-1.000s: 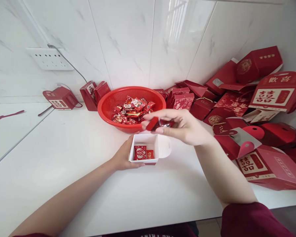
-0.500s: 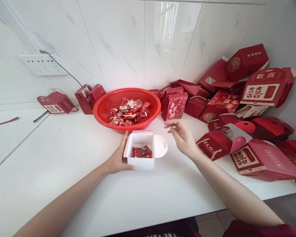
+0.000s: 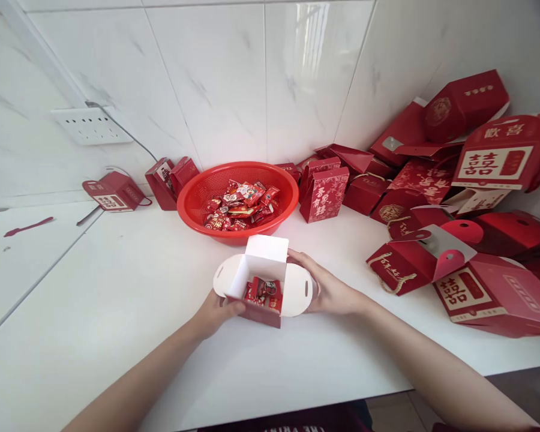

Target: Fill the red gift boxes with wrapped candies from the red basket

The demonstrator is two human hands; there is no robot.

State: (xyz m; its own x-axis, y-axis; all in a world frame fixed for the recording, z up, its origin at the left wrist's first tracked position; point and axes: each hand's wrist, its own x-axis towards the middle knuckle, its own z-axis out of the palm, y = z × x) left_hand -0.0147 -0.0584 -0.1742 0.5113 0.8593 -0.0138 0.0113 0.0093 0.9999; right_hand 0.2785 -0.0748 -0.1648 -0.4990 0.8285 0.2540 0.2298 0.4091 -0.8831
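A small red cardboard gift box [image 3: 266, 316] with a white inside stands before me on the table, its flaps spread. Several red-wrapped sweets [image 3: 264, 293] lie in it. My left hand [image 3: 219, 314] grips the near left corner, the thumb at the front edge and the fingers partly hidden by a rounded white flap. On the other side, my right hand [image 3: 329, 287] is closed round the box, its fingers partly hidden behind the right flap. Just beyond the box, a red plastic basket [image 3: 189, 223] holds more wrapped sweets.
Red gift boxes [image 3: 472, 294] are piled on the right against the wall. Two upright boxes [image 3: 326, 195] stand right of the basket, and several more boxes [image 3: 117, 191] stand to its left. A red strip [image 3: 29, 227] and a wall socket [image 3: 92, 125] are at the left.
My right hand has come from the air onto the right side of the box. The box's left and back flaps now stand outspread, and its front shows red instead of white.
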